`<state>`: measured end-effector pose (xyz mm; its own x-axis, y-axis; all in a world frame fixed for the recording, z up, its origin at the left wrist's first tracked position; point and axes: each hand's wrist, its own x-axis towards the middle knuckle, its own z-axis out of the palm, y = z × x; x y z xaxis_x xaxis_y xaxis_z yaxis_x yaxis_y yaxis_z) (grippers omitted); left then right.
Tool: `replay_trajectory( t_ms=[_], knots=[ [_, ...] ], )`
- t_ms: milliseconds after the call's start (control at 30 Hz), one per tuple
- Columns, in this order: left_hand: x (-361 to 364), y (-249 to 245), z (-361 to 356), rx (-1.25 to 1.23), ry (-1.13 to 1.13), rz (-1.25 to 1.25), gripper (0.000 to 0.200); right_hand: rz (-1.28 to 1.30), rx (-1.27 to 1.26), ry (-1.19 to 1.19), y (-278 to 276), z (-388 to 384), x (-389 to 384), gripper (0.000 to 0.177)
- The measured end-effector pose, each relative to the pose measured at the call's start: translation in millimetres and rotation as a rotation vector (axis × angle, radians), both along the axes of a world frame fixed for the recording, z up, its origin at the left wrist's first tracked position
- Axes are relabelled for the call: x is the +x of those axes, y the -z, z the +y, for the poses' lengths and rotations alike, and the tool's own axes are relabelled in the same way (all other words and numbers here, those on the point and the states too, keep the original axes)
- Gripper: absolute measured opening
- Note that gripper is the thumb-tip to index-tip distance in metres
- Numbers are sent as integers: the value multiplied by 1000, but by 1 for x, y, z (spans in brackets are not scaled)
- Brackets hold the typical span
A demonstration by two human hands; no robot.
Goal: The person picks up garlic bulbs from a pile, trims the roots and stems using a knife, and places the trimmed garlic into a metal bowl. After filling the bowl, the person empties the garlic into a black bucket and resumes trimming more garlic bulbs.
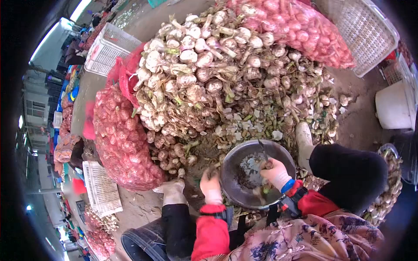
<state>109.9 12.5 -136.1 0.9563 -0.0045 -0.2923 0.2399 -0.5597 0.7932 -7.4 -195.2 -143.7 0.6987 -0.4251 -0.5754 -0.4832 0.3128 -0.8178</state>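
A dark metal bowl (230,178) sits between my legs, with pale scraps and dirt on its bottom. Over its right side my right hand (275,173), gloved with a blue band at the wrist, is closed on a knife (263,148) whose blade points up and away. Just left of the rim is my left hand (210,184), gloved, its fingers curled together; what they hold, if anything, is too unclear to name. A blurred garlic bulb with a stem (261,191) shows low in the bowl. Beyond the bowl rises a large heap of garlic (209,82).
Red mesh sacks of garlic stand at the left (124,139) and top right (300,30). White crates (104,187) are at the left and upper right. A white bucket (394,106) stands at the right, a black tub (143,239) at lower left. People work far left.
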Motion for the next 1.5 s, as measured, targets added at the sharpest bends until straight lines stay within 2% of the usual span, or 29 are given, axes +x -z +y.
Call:
replay_trajectory(
  t_ms=[33, 100, 133, 200, 233, 300, 333, 367, 433, 467, 500, 567, 600, 633, 700, 767, 833, 867, 900, 967, 1000, 1100, 1133, 1167, 1233, 1267, 1333, 1433, 1500],
  knots=[
    [19, 19, 5, -67, 17, 23, 37, 9, -4, -7, -3, 3, 2, 18],
    [63, 66, 12, 389, 488, 35, 52, 28, 37, -25, -8, 2, 11, 15],
    [76, 81, 12, 378, 492, 38, 52, 39, 74, -18, -2, 3, 12, 15],
    [94, 108, 9, 565, 786, 246, 65, 70, 92, -39, 4, 5, 12, 21],
    [98, 119, 6, 557, 795, 247, 65, 97, 102, -84, 8, 3, 11, 30],
    [98, 129, -1, 591, 836, 267, 69, 109, 73, -110, 11, 3, 13, 30],
    [95, 126, 1, 479, 731, 256, 69, 113, 54, -143, 11, 4, 12, 31],
    [91, 122, 5, 481, 736, 259, 69, 116, 57, -138, 10, 5, 12, 31],
    [88, 103, 13, 130, 389, 123, 78, 150, 88, -135, 2, 6, 16, 30],
    [89, 101, 25, -10, 358, 39, 87, 129, 98, -123, -4, 8, 17, 27],
    [87, 80, 31, -23, 335, 1, 89, 122, 105, -125, -3, 11, 16, 27],
    [74, 35, 35, -149, 358, -53, 87, -47, -93, -284, 0, 18, 12, 25],
    [64, 21, 40, -35, 482, -282, 87, 27, -354, -440, -35, 15, 18, 24],
    [51, 4, 43, -27, 489, -286, 87, 21, -348, -434, -38, 20, 18, 24],
    [21, -28, 44, -97, 533, -163, 91, -250, -577, -533, -41, 27, 12, 24],
    [-10, -50, 36, -143, 602, -240, 88, -243, -605, -687, -73, 26, 11, 21],
    [-38, -73, 29, -657, 221, 273, 78, -243, -658, -839, -86, 29, 7, 24],
    [-47, -82, 25, -706, 275, 204, 56, -246, -660, -835, -89, 32, 3, 24],
    [-54, -81, 25, -706, 279, 201, 56, -246, -677, -876, -89, 34, -1, 24],
    [-66, -74, 25, -950, 97, 341, 37, -250, -695, -909, -91, 35, -8, 25],
    [-76, -97, 11, -668, 241, 140, 27, -253, -724, -938, -91, 33, -11, 25],
    [-93, -98, 2, -780, 124, 200, 27, -273, -775, -953, -85, 30, -18, 25],
    [-99, -92, 1, -723, 141, 127, 26, -294, -784, -937, -81, 27, -20, 23],
    [-99, -87, 2, -934, -46, 312, 41, -316, -790, -923, -78, 25, -22, 22],
    [-109, -88, -2, -571, 324, -88, 67, -312, -754, -910, -72, 21, -25, 23],
    [-111, -86, 0, -567, 328, -86, 67, -306, -712, -904, -68, 21, -27, 24],
    [-111, -79, 2, -536, 294, -112, 85, -286, -698, -921, -61, 22, -27, 26],
    [-117, -77, -6, -600, 257, -120, 83, -220, -655, -952, -67, 15, -25, 33],
    [-122, -94, -7, -560, 254, -94, 88, -43, -532, -939, -72, 5, -23, 31]
  ],
)
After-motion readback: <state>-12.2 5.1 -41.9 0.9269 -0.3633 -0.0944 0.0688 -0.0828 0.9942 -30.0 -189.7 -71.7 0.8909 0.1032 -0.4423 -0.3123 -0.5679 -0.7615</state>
